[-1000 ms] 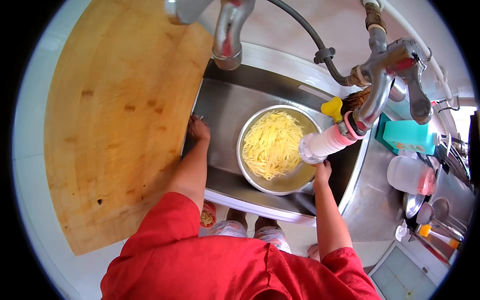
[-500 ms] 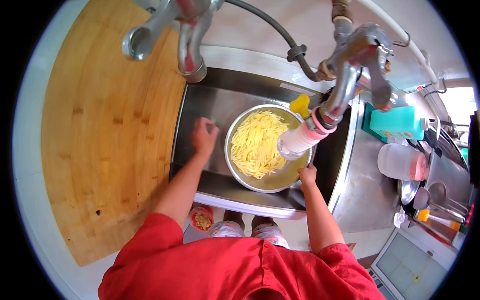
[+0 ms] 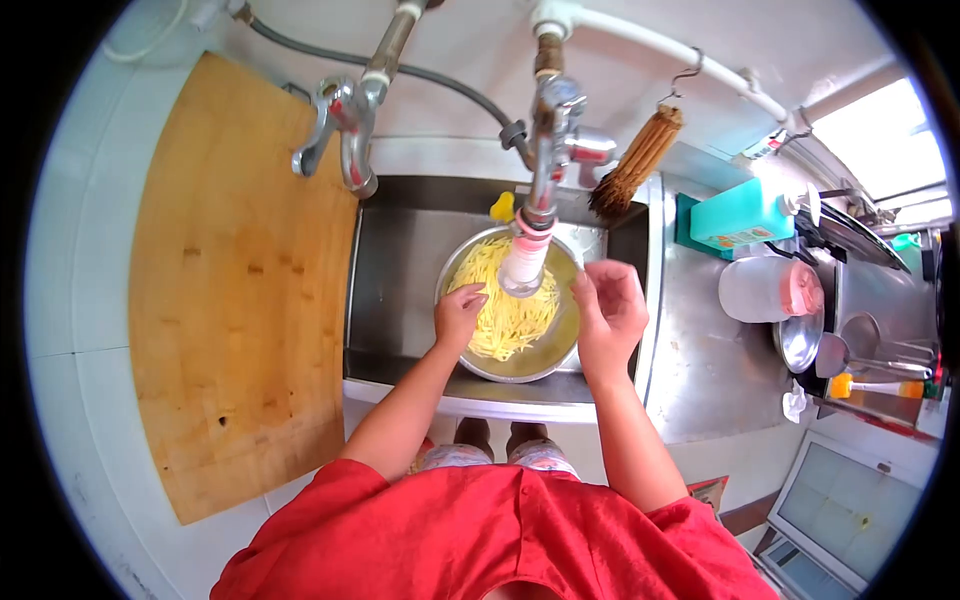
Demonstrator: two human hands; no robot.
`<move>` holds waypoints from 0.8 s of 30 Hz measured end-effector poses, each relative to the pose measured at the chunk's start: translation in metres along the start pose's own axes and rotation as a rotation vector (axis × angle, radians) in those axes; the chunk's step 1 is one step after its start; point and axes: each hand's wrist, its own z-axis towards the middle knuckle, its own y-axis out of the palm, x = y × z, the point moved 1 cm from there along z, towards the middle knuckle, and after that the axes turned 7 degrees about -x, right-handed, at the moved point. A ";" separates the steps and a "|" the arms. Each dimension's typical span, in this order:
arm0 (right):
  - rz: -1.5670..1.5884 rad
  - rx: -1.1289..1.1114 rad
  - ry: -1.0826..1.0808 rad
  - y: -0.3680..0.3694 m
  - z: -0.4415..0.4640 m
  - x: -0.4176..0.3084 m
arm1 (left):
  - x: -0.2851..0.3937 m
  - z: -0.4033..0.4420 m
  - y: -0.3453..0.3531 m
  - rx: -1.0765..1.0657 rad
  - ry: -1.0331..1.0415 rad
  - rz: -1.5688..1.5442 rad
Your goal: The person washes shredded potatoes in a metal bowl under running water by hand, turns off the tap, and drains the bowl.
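A round metal bowl (image 3: 562, 345) of pale yellow shredded strips (image 3: 505, 325) stands in the steel sink (image 3: 395, 275). Above the bowl hangs the tap's pink and white nozzle (image 3: 526, 262). My left hand (image 3: 460, 316) is over the bowl's left side, its fingertips close together near the strips; whether they hold anything is hidden. Raised at the bowl's right rim, my right hand (image 3: 610, 312) has its fingers curled and apart from the thumb, with nothing visible between them.
A wooden board (image 3: 240, 290) lies left of the sink. A second tap (image 3: 355, 140) and a hanging brush (image 3: 640, 160) are at the back. On the right counter are a teal bottle (image 3: 740, 215), a clear jar with a pink lid (image 3: 755, 290) and several utensils.
My left hand has moved from the sink's left side to over the bowl. My right hand has let go of the bowl's rim and risen. The view has shifted, bringing the brush into sight.
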 end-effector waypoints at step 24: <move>-0.549 -0.249 -0.488 0.021 0.072 -0.153 | 0.121 -0.038 -0.007 -0.101 -0.247 -0.662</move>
